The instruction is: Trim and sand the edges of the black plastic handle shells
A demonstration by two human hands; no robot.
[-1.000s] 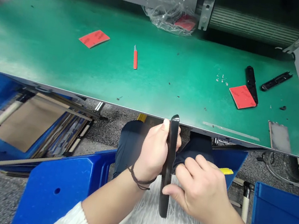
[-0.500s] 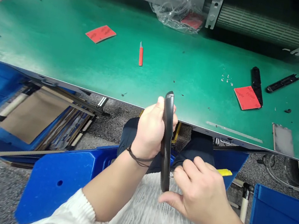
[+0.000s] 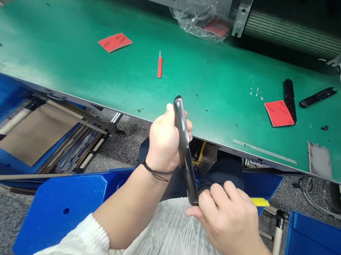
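Before the desk (image 3: 126, 80), head view: black part (image 3: 185, 150) now tilted further, clasped in closed left hand (image 3: 164, 137); lower end held beside thumb of curled right hand (image 3: 231, 213), yellow item (image 3: 259, 202) apparently gripped there.
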